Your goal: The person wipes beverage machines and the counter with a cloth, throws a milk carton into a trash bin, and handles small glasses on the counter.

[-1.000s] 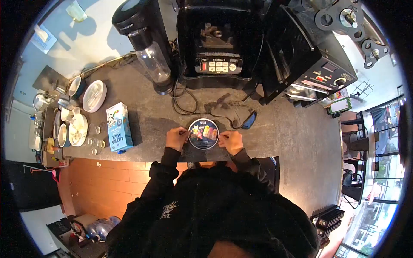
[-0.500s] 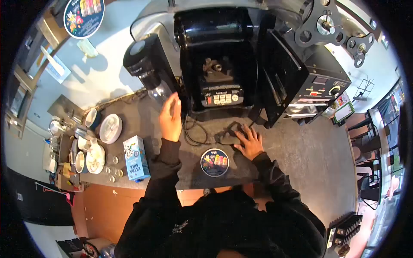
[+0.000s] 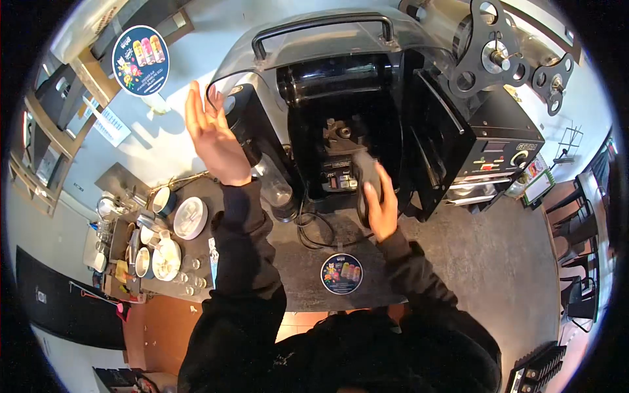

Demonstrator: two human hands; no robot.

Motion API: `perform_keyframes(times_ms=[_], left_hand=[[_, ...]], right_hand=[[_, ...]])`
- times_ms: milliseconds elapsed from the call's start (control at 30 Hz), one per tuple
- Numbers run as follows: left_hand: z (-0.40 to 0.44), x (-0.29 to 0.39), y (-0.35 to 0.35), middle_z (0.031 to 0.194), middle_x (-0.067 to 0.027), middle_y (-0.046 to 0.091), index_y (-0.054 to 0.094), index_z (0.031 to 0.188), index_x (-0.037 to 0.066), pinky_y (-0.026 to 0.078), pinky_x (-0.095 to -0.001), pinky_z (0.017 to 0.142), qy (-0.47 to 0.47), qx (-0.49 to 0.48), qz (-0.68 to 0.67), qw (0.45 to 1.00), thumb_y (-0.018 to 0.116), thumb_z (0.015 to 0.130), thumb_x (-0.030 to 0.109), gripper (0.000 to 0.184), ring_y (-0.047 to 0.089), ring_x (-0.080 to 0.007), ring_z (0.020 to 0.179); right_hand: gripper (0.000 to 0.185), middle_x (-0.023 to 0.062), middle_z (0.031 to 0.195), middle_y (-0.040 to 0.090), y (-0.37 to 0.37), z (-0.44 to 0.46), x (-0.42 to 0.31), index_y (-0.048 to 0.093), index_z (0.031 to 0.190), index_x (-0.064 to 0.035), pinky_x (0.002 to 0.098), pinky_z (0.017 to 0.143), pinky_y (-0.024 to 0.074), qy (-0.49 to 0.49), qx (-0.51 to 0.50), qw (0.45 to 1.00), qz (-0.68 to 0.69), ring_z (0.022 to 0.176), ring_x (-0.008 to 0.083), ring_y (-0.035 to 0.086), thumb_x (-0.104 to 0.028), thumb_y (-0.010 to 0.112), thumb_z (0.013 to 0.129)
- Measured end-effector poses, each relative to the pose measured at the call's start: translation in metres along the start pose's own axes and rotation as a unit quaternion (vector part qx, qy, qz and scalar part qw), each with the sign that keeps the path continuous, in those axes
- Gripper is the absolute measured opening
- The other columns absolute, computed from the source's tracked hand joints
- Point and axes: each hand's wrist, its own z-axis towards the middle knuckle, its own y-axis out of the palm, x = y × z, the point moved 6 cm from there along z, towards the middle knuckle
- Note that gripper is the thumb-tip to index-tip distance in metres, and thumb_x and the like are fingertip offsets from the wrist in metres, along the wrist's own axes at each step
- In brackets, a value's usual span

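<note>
My right hand (image 3: pixel 380 206) grips a dark grey cloth (image 3: pixel 368 180) that hangs over the right part of the control panel (image 3: pixel 339 179) on a black blender base (image 3: pixel 301 131). A metal drive coupling (image 3: pixel 343 132) stands bare above the panel. My left hand (image 3: pixel 219 147) is raised at the left, palm up and fingers apart, beside the edge of the clear cover (image 3: pixel 229 62) with its black handle (image 3: pixel 321 27). I cannot tell whether the fingers touch the cover. Close to this hand stands a black grinder (image 3: pixel 252 124) with a clear container (image 3: pixel 275 187) low on it.
A black roaster-like machine (image 3: pixel 485 150) with a knob stands at right. On the counter (image 3: pixel 458 275) lie a round printed sign (image 3: pixel 341 274) and a black cable (image 3: pixel 311 229). Bowls (image 3: pixel 190 218) and small glasses (image 3: pixel 190 281) crowd the left; my left sleeve mostly hides a milk carton (image 3: pixel 213 259).
My right hand has lifted the cloth from the counter onto the blender base's panel. My left hand has moved up and left, toward the clear cover's edge. The view has shifted.
</note>
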Motion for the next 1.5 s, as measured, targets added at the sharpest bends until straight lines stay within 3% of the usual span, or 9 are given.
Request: perform_keyframes(times_ms=[567,733,800,900,1000,1100,1200,1233,1500], left_hand=[[0.030,0.027,0.023,0.134,-0.0153,0.047,0.050,0.124,-0.005,0.036,-0.0341,0.103,-0.043,-0.189,0.188,0.963,0.038,0.100,0.023,0.038,0.048,-0.0216,0.120],[0.027,0.022,0.021,0.132,-0.0139,0.050,0.054,0.120,-0.003,0.038,-0.0317,0.101,-0.055,-0.155,0.150,0.975,0.043,0.099,0.022,0.034,0.050,-0.0201,0.118],[0.027,0.021,0.021,0.132,-0.0139,0.050,0.055,0.120,-0.003,0.038,-0.0317,0.101,-0.058,-0.153,0.147,0.976,0.043,0.099,0.022,0.034,0.049,-0.0202,0.119],[0.025,0.022,0.022,0.131,-0.0140,0.051,0.055,0.120,-0.002,0.038,-0.0312,0.101,-0.064,-0.150,0.138,0.977,0.043,0.099,0.021,0.033,0.049,-0.0201,0.119],[0.027,0.022,0.021,0.131,-0.0140,0.051,0.055,0.119,-0.002,0.039,-0.0304,0.100,-0.070,-0.145,0.131,0.978,0.043,0.099,0.021,0.033,0.049,-0.0198,0.119],[0.026,0.022,0.022,0.132,-0.0139,0.051,0.055,0.119,-0.002,0.038,-0.0294,0.099,-0.069,-0.147,0.134,0.978,0.043,0.099,0.021,0.033,0.049,-0.0195,0.119],[0.025,0.022,0.020,0.134,-0.0144,0.048,0.052,0.122,-0.002,0.038,-0.0321,0.101,-0.064,-0.168,0.156,0.971,0.040,0.100,0.025,0.037,0.048,-0.0205,0.120],[0.025,0.021,0.021,0.136,-0.0151,0.045,0.049,0.125,-0.001,0.037,-0.0355,0.103,-0.062,-0.184,0.175,0.965,0.037,0.101,0.030,0.041,0.047,-0.0215,0.122],[0.023,0.021,0.017,0.136,-0.0163,0.045,0.050,0.124,-0.001,0.038,-0.0358,0.103,-0.039,-0.207,0.208,0.955,0.037,0.101,0.030,0.041,0.048,-0.0223,0.120]], right_hand=[[0.038,0.0207,0.125,0.050,0.210,0.158,-0.125,0.047,0.122,0.0045,0.0361,0.099,0.0350,-0.071,-0.011,0.923,0.379,0.117,0.0330,0.047,-0.025,0.038,0.099],[0.024,0.0176,0.092,0.064,0.225,0.251,-0.055,0.060,0.099,0.0020,0.0365,0.077,0.0469,-0.085,0.113,0.986,0.093,0.088,0.0279,0.061,-0.019,0.055,0.089],[0.023,0.0172,0.095,0.063,0.207,0.245,-0.065,0.060,0.101,0.0012,0.0360,0.078,0.0475,-0.309,0.238,0.915,-0.102,0.088,0.0273,0.062,-0.013,0.059,0.083],[0.027,0.0182,0.101,0.062,0.213,0.251,-0.010,0.059,0.104,-0.0001,0.0379,0.079,0.0480,-0.197,0.178,0.949,0.168,0.089,0.0317,0.062,-0.009,0.062,0.079],[0.025,0.0196,0.100,0.064,0.197,0.213,0.005,0.061,0.106,-0.0016,0.0396,0.079,0.0473,-0.208,0.063,0.976,-0.014,0.093,0.0343,0.061,-0.015,0.055,0.086],[0.033,0.0216,0.107,0.062,0.196,0.196,0.051,0.061,0.112,-0.0047,0.0416,0.087,0.0438,0.112,0.032,0.993,-0.017,0.105,0.0362,0.057,-0.028,0.047,0.093],[0.038,0.0247,0.128,0.049,0.206,0.210,0.054,0.058,0.116,-0.0030,0.0385,0.101,0.0351,0.086,0.038,0.994,0.064,0.121,0.0384,0.044,-0.032,0.046,0.093],[0.055,0.0248,0.129,0.048,0.217,0.227,0.049,0.033,0.139,-0.0048,0.0434,0.098,0.0379,-0.211,0.067,0.974,-0.058,0.117,0.0431,0.046,-0.037,0.040,0.095],[0.057,0.0246,0.135,0.042,0.236,0.237,0.082,0.040,0.134,-0.0026,0.0376,0.102,0.0348,-0.067,-0.041,0.996,0.036,0.125,0.0371,0.042,-0.045,0.035,0.096]])
